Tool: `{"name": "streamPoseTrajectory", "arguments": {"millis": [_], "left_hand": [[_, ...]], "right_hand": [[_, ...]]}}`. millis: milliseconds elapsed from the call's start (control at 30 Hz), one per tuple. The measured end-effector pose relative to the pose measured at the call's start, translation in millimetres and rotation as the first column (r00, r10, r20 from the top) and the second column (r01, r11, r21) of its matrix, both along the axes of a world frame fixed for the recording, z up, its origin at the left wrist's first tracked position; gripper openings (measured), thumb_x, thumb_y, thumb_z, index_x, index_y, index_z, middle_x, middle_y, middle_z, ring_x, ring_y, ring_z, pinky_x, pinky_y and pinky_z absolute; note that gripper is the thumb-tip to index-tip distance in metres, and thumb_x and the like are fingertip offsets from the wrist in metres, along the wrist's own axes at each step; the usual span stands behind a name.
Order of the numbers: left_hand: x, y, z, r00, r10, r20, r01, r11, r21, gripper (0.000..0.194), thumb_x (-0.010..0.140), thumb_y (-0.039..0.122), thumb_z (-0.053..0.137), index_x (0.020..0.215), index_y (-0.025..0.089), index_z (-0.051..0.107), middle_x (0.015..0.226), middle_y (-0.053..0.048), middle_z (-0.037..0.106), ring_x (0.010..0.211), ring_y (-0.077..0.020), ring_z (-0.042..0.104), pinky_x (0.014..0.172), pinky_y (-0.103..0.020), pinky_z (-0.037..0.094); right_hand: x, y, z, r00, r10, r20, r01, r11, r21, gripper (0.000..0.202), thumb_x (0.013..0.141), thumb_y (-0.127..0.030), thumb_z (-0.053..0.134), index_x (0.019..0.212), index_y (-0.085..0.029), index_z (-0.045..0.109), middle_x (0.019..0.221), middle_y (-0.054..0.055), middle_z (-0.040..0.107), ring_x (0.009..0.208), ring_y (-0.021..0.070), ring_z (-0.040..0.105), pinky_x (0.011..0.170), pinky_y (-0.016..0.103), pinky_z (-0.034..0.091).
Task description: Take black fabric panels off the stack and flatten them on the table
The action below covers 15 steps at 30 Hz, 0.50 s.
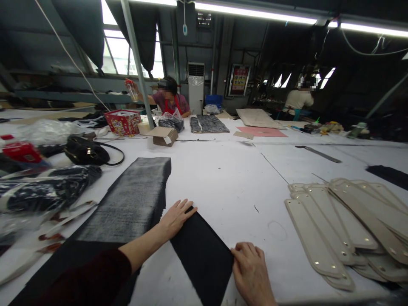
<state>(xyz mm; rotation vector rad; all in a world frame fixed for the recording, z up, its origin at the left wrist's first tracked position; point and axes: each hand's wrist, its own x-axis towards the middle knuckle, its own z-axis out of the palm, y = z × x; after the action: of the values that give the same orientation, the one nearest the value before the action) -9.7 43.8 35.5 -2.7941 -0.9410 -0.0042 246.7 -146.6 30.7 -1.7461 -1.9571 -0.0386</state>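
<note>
We take the black piece (200, 250) as our landmark; it lies flat on the white table (229, 182), slanting toward us. Our right hand (251, 272) rests palm down at its near right corner, fingers close together and curled a little, fingertips on the edge. Our left hand (175, 219) lies on its far left corner, fingers stretched flat and slightly spread, pressing down; neither hand pinches anything that we can see.

Touching the piece on the left is the black stack (127, 208), its cut edges stepped and uneven. We judge that a push from the left hand could nudge those top layers askew, or drag a second layer along with the piece. With only two corners pinned, the piece could also crease or skew if the hands move unevenly.

Right of the piece, well apart, lie the beige templates (338, 229), fanned loosely; a wide sweep of the right arm could scatter them.

Left of the piece, beyond the stack, wrapped bundles (44, 191) and a handbag (86, 152) crowd the table, so little room is left on that side.

Far beyond the piece, a person in a red apron (168, 102) sits at the table's end, and another person (299, 100) works farther right.
</note>
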Motion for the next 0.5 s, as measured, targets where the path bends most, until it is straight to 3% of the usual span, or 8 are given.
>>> {"name": "streamPoseTrajectory", "arguments": {"millis": [100,233,367,500], "left_hand": [[-0.8,-0.3,-3.8,1.000,0.003,0.004,-0.003,1.000,0.001,0.062,0.087,0.003,0.041,0.142,0.030,0.038,0.146,-0.005,0.041,0.134,-0.0268,0.036,0.109,-0.046,0.028],[-1.6,-0.9,-4.1,1.000,0.025,-0.001,-0.025,1.000,0.001,0.063,0.087,0.004,0.042,0.143,0.031,0.036,0.147,-0.004,0.041,0.134,-0.0272,0.036,0.108,-0.047,0.028],[-3.2,-1.4,-4.2,0.998,0.058,0.016,-0.058,0.998,-0.010,0.066,0.086,0.002,0.041,0.144,0.032,0.035,0.146,-0.006,0.042,0.134,-0.0268,0.037,0.108,-0.049,0.028],[-1.3,-4.9,-6.0,0.995,0.090,0.032,-0.089,0.995,-0.050,0.069,0.082,0.000,0.042,0.144,0.031,0.035,0.148,-0.006,0.041,0.133,-0.0272,0.038,0.106,-0.047,0.033]], "right_hand": [[-21.5,26.5,8.4,0.998,-0.003,0.058,0.002,1.000,0.013,0.031,0.089,-0.024,0.051,0.119,-0.027,0.059,0.118,0.005,0.063,0.108,0.0244,0.055,0.089,0.042,0.038],[-32.2,32.5,-11.1,0.966,0.028,0.258,-0.047,0.997,0.068,0.037,0.094,-0.029,0.046,0.130,-0.025,0.054,0.135,0.002,0.056,0.123,0.0261,0.049,0.097,0.042,0.035],[2.2,0.3,-35.3,0.889,0.010,0.458,-0.107,0.977,0.186,0.043,0.093,-0.033,0.047,0.134,-0.021,0.050,0.140,0.000,0.051,0.125,0.0253,0.048,0.101,0.040,0.033],[34.9,-23.4,-35.9,0.815,-0.025,0.578,-0.177,0.940,0.291,0.039,0.090,-0.039,0.051,0.125,-0.024,0.060,0.135,-0.002,0.055,0.116,0.0270,0.056,0.099,0.043,0.035]]}}
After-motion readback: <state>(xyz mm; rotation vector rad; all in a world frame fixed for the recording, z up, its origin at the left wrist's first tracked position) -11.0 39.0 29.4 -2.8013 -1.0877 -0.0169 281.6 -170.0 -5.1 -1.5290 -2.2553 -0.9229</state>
